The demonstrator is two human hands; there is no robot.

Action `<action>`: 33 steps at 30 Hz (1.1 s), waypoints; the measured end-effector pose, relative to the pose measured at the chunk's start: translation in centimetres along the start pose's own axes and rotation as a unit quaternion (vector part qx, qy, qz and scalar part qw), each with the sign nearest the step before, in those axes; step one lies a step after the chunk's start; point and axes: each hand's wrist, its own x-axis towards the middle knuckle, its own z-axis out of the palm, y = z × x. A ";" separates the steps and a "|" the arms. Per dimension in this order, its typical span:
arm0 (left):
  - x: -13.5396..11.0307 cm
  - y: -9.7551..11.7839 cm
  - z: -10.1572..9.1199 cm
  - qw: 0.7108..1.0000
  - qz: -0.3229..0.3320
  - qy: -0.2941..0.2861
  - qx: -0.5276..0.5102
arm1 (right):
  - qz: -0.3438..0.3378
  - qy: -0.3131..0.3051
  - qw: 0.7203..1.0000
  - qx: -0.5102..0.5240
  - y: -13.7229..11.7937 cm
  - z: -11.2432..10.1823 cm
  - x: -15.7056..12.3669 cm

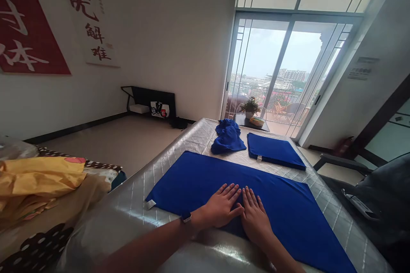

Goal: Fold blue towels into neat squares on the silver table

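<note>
A large blue cloth point(198, 179) lies spread flat across a plastic-covered mattress point(134, 204). My left hand point(221, 207) and my right hand point(254, 217) rest side by side on the cloth's near middle, palms down, fingers stretched flat. Neither hand holds anything. A dark watch sits on my left wrist. Farther back lie a crumpled blue cloth point(227, 136) and a neatly folded blue cloth point(273, 150) to its right.
A pile of yellow fabric point(38, 179) on spotted bedding lies at the left. A dark chair with a remote point(358, 207) stands at the right. Beyond the mattress are a small table with a potted plant point(251, 106) and glass balcony doors point(282, 72).
</note>
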 end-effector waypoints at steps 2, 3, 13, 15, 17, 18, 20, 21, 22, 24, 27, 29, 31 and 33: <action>-0.6 -0.6 -0.5 1.000 -0.017 -0.005 0.003 | 0.008 -0.002 1.000 0.004 0.2 -0.3 -0.2; -1.1 -1.1 -0.9 1.000 -0.028 -0.009 0.008 | 0.016 -0.004 1.000 0.003 0.4 -0.4 -0.3; -15.0 -12.7 -7.0 0.952 -0.284 -0.005 0.119 | 0.078 0.077 0.993 -0.052 18.8 2.4 -7.2; -16.8 -13.6 -7.4 0.943 -0.305 0.006 0.129 | 0.076 0.095 0.990 -0.066 23.4 2.9 -9.0; -17.4 -13.6 -7.5 0.941 -0.313 0.009 0.129 | 0.085 0.107 0.988 -0.069 26.0 3.1 -10.1; -17.4 -13.5 -7.5 0.940 -0.316 0.009 0.128 | 0.089 0.110 0.987 -0.069 26.6 3.0 -10.3; -17.1 -13.1 -7.4 0.939 -0.322 0.011 0.125 | 0.092 0.109 0.987 -0.070 26.7 2.9 -10.4; -17.0 -13.0 -7.4 0.939 -0.321 0.012 0.123 | 0.094 0.108 0.987 -0.071 26.5 2.9 -10.3; -16.9 -12.9 -7.3 0.940 -0.318 0.015 0.123 | 0.096 0.108 0.987 -0.070 26.2 2.8 -10.2; -16.9 -13.0 -7.4 0.945 -0.304 0.020 0.122 | 0.101 0.109 0.987 -0.065 26.0 2.8 -10.1; -17.7 -13.5 -7.5 0.950 -0.287 0.014 0.120 | 0.084 0.098 0.990 -0.061 27.0 2.9 -10.2; -18.2 -13.8 -7.7 0.948 -0.298 -0.005 0.115 | 0.087 0.081 0.991 -0.060 27.9 2.8 -10.3; -18.3 -13.9 -8.1 0.942 -0.318 -0.020 0.109 | 0.118 0.076 0.988 -0.058 28.0 2.3 -9.9; -17.1 -13.3 -8.6 0.940 -0.324 -0.016 0.106 | 0.118 0.086 0.988 -0.057 26.4 1.3 -8.7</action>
